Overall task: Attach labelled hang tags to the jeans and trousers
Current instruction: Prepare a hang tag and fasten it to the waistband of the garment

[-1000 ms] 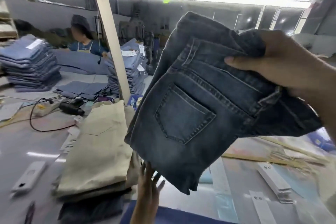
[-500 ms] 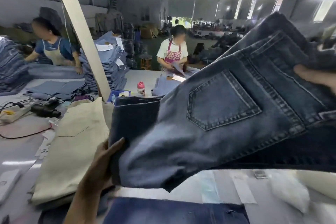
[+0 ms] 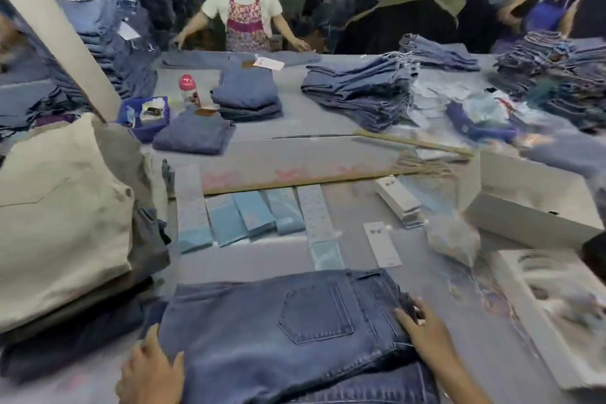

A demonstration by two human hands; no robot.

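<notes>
Dark blue folded jeans (image 3: 295, 331) lie flat on the grey table right in front of me, back pocket up and waistband to the right. My left hand (image 3: 151, 371) grips their left fold, thumb on top. At the waistband end, my right hand (image 3: 423, 334) holds the edge, fingers curled around it. Just beyond the jeans lies a single white hang tag (image 3: 382, 244). A stack of white tags (image 3: 398, 203) sits further back, and blue and white paper strips (image 3: 249, 216) are laid in a row.
A pile of beige trousers (image 3: 62, 220) over dark jeans stands at my left. White boxes (image 3: 531, 220) and a clear plastic bag (image 3: 454, 241) lie at right. Folded jeans stacks (image 3: 357, 88), a blue bin (image 3: 144, 116) and a bottle (image 3: 189, 90) sit further back. Two people work across the table.
The jeans were held up in the air by both hands; now they lie flat on the table, with my view tilted down toward them.
</notes>
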